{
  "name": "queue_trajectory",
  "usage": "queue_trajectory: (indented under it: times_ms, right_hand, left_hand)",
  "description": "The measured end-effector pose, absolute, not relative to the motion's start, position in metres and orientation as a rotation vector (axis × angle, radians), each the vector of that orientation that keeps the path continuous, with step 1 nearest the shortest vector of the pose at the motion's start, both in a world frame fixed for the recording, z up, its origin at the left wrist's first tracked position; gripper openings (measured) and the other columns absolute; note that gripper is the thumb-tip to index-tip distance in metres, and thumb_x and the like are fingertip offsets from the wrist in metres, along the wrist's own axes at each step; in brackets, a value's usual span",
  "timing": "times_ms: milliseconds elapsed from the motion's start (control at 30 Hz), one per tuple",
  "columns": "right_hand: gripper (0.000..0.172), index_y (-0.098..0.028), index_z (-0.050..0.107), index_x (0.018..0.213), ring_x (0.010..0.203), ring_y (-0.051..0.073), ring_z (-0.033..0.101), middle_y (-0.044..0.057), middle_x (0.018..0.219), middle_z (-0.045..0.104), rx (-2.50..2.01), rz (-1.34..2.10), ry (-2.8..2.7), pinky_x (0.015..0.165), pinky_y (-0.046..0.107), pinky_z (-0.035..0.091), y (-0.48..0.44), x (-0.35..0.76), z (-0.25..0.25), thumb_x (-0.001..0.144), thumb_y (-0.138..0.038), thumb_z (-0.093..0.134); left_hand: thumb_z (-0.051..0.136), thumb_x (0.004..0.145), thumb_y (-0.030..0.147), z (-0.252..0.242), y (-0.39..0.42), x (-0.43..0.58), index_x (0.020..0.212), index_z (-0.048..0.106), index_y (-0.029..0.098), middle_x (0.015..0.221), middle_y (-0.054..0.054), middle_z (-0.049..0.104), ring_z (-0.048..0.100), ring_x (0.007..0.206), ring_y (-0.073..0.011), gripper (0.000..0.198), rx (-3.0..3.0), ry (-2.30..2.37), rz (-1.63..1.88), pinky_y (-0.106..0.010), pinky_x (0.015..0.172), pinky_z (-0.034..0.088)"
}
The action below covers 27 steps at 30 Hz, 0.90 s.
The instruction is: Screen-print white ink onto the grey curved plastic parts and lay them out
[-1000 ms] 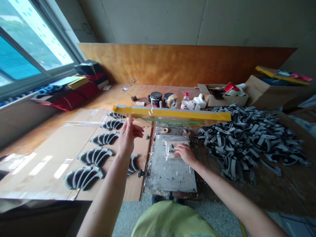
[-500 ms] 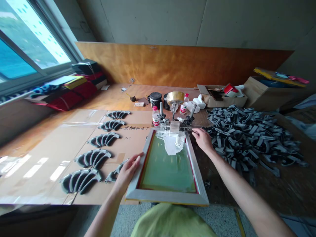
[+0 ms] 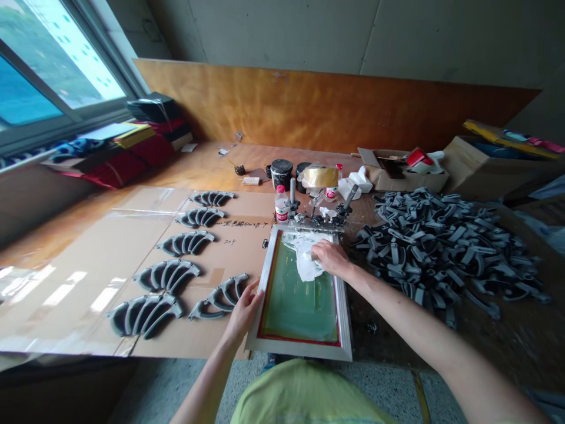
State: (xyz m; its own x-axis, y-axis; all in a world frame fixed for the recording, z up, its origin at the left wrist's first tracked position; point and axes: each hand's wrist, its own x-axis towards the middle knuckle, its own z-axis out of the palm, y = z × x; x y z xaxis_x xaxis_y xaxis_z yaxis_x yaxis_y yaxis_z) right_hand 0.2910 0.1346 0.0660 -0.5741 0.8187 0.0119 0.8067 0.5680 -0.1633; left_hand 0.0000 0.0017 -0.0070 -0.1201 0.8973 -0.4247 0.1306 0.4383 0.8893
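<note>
A screen printing frame (image 3: 346,318) with a metal rim and green mesh lies in front of me, hinged to a clamp (image 3: 320,222) at its far end. White ink (image 3: 304,265) is smeared across the far part of the mesh. My left hand (image 3: 248,306) grips the frame's left rim. Over the ink, my right hand (image 3: 331,257) is closed on a small pale squeegee (image 3: 314,254), mostly hidden by the fingers. Left of the frame, grey curved plastic parts (image 3: 220,297) lie fanned out close to my left hand.
More fanned rows of grey parts (image 3: 168,274) lie on the cardboard sheet (image 3: 88,247) at left. A big heap of grey parts (image 3: 441,253) covers the right side. Behind the clamp stand a red-capped bottle (image 3: 281,205), black tubs (image 3: 281,175), a tape roll (image 3: 321,176) and an open carton (image 3: 406,176).
My right hand has moved from the clamp's right side onto the ink and taken hold of the squeegee. The frame's near end has swung lower and slightly left; my left hand remains on its rim.
</note>
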Motion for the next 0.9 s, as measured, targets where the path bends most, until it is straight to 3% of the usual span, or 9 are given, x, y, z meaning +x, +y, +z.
queue_trajectory:
  times_ms: [167, 333, 500, 700, 833, 900]
  right_hand:
    - [0.033, -0.021, 0.067, 0.088, 0.091, 0.017, 0.058, 0.003, 0.088, 0.069, -1.151, 0.311, -2.838, 0.069, 0.024, 0.038, 0.107, 0.317, 0.077, 0.077, 0.004, 0.049]
    - [0.020, -0.022, 0.067, 0.080, 0.082, 0.016, 0.058, 0.000, 0.082, 0.067, -1.217, 0.335, -2.798, 0.064, 0.024, 0.036, 0.124, 0.312, 0.090, 0.077, -0.004, 0.059]
    - [0.027, -0.019, 0.070, 0.093, 0.092, 0.019, 0.057, 0.006, 0.091, 0.067, -1.232, 0.123, -2.657, 0.072, 0.027, 0.040, 0.107, 0.298, 0.062, 0.086, -0.003, 0.049]
    - [0.027, -0.024, 0.068, 0.107, 0.091, 0.017, 0.060, 0.001, 0.098, 0.068, -1.219, 0.299, -2.613, 0.075, 0.025, 0.044, 0.106, 0.309, 0.074, 0.085, -0.011, 0.062]
    - [0.060, -0.033, 0.052, 0.137, 0.092, 0.017, 0.062, 0.000, 0.111, 0.063, -1.429, 0.360, -2.490, 0.080, 0.025, 0.046, 0.157, 0.297, 0.100, 0.081, -0.019, 0.072]
    - [0.068, -0.034, 0.046, 0.143, 0.090, 0.019, 0.062, 0.003, 0.113, 0.060, -1.548, 0.298, -2.490, 0.079, 0.027, 0.046, 0.179, 0.292, 0.109, 0.082, -0.023, 0.072]
  left_hand:
    - [0.060, 0.077, 0.066, -0.009, 0.001, 0.001, 0.134, 0.054, 0.020, 0.083, -0.002, 0.069, 0.065, 0.082, -0.0230, 0.074, 0.923, 1.566, 0.849, -0.030, 0.073, 0.050]
    - [0.059, 0.077, 0.067, -0.008, 0.002, 0.002, 0.129, 0.057, 0.018, 0.082, -0.003, 0.069, 0.065, 0.079, -0.0222, 0.072, 0.948, 1.586, 0.851, -0.030, 0.071, 0.050]
    - [0.061, 0.074, 0.068, 0.003, 0.002, 0.002, 0.129, 0.058, 0.019, 0.081, -0.003, 0.071, 0.066, 0.076, -0.0222, 0.074, 0.930, 1.586, 0.853, -0.029, 0.067, 0.050]
    - [0.063, 0.074, 0.067, 0.017, 0.000, 0.005, 0.129, 0.056, 0.017, 0.083, -0.004, 0.072, 0.066, 0.076, -0.0216, 0.076, 0.904, 1.550, 0.864, -0.029, 0.067, 0.051]
    - [0.067, 0.071, 0.065, 0.041, 0.002, 0.002, 0.137, 0.050, 0.018, 0.088, -0.006, 0.073, 0.068, 0.083, -0.0247, 0.083, 0.863, 1.529, 0.844, -0.031, 0.070, 0.053]
    - [0.068, 0.071, 0.064, 0.061, 0.005, -0.002, 0.140, 0.049, 0.022, 0.096, -0.006, 0.073, 0.068, 0.091, -0.0267, 0.084, 0.872, 1.525, 0.853, -0.033, 0.074, 0.054]
